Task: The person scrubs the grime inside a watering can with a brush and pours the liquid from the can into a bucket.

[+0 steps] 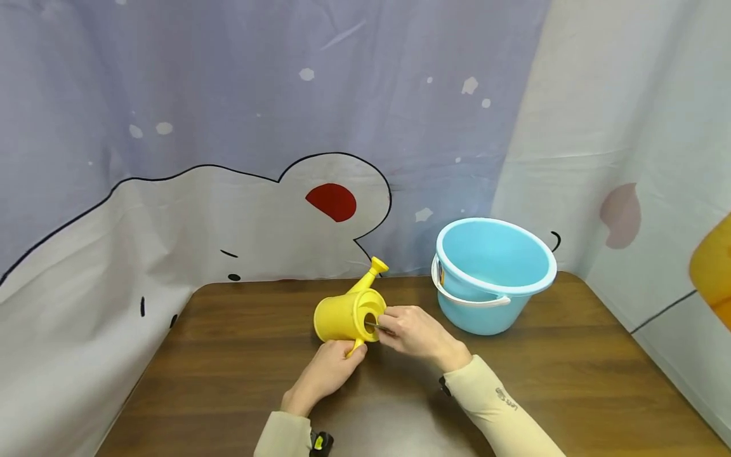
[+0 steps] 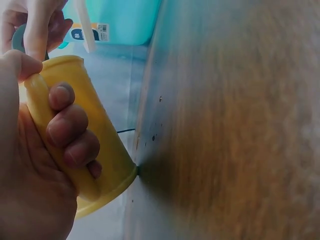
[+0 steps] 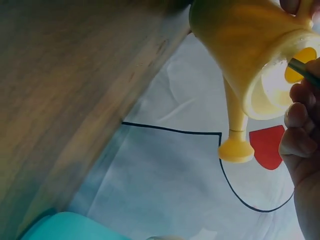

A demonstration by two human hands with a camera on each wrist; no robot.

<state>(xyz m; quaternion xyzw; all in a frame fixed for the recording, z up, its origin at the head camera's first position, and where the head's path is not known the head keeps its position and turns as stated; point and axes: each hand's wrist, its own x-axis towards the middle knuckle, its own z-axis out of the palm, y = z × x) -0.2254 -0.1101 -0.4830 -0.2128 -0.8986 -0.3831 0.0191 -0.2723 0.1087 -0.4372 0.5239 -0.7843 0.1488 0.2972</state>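
Yellow watering can (image 1: pixel 337 317) is found near the middle of the surface (image 1: pixel 245 355), and it is tilted, with its open top turned toward the right hand (image 1: pixel 414 333). Its handle (image 1: pixel 356 348) is held by the left hand (image 1: pixel 331 367); this grip is clamped, and in the left wrist view the fingers are seen curled around the handle. By the base of the can the surface is almost reached, but whether it is touched cannot be told for certain. The spout (image 1: pixel 363 282) is pointed away from the person, and it is ended by a wide round head (image 1: pixel 379 264).

A thin grey-green item (image 3: pixel 302 69) is pinched by the right hand, so this grip is closed upon it. Its tip is held at the round opening (image 1: pixel 371 320) in the top of the can. Because most of the item is covered by the fingers, its exact kind cannot be told.

To the right of the can, apart from it, a light blue bucket (image 1: pixel 476 317) is placed upright on the surface. Its white bail (image 1: pixel 480 304) is lowered against the side, and a label (image 2: pixel 90 32) is seen on the wall. Both arms are covered by pale sleeves (image 1: pixel 497 406). Behind the surface a printed curtain (image 1: pixel 240 95) is hung, on which a red patch (image 1: pixel 334 202) is shown.
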